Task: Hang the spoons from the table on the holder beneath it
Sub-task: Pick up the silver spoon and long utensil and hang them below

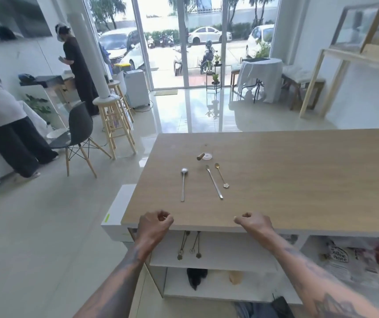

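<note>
Three spoons lie on the wooden table (298, 180): a silver spoon (183, 183) on the left, a long silver stirrer spoon (213, 181) in the middle, and a gold spoon (221, 175) with a flower end on the right. Under the table's front edge, several spoons (189, 245) hang from the holder, whose hooks are hidden by the tabletop. My left hand (154, 226) and my right hand (256, 223) hover at the front edge, fingers curled, holding nothing.
A small wooden peg and a clear round base (203, 156) lie beyond the spoons. White shelves (213, 262) sit below the table, with bags at the right. Two persons stand at the far left near a grey chair (78, 134) and wooden stools.
</note>
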The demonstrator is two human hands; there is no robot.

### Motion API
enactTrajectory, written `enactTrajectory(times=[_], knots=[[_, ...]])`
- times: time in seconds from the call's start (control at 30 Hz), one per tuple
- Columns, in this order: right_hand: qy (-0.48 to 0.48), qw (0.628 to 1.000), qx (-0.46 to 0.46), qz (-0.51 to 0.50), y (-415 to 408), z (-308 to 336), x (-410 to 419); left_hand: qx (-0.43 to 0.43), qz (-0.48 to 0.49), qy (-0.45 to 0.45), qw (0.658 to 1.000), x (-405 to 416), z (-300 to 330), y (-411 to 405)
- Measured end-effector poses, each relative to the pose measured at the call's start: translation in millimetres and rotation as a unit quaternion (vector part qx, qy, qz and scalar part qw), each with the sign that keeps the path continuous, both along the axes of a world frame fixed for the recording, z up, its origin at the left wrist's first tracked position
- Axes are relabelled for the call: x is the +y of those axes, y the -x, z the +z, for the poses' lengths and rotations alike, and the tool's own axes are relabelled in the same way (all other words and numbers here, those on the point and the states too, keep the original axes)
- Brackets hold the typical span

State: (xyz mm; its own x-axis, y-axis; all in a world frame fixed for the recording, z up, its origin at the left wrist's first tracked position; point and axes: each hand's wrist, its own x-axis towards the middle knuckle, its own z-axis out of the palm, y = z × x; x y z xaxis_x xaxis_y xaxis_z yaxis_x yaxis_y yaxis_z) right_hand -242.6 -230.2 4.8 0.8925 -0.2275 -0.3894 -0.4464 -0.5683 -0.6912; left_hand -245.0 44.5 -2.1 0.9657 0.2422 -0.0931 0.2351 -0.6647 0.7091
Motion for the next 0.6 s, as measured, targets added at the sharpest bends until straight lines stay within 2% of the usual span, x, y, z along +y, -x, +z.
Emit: enactTrajectory(times=[0.17,0.3,0.4,0.6], knots=[[-0.02,0.997,-0.074,-0.023,-38,54,-8,-0.053,-0.011,0.004,0.999,-19,61,-43],[-0.027,0.994,-0.107,-0.019,-74,71,4,-0.071,-0.013,0.02,0.997,-28,73,-81],[-0.014,0.995,-0.1,-0.013,-104,64,16,-0.051,-0.011,0.01,0.999,-31,61,-109],[0.049,0.998,-0.035,-0.008,-164,15,47,0.051,-0.007,-0.034,0.998,-33,9,-165]])
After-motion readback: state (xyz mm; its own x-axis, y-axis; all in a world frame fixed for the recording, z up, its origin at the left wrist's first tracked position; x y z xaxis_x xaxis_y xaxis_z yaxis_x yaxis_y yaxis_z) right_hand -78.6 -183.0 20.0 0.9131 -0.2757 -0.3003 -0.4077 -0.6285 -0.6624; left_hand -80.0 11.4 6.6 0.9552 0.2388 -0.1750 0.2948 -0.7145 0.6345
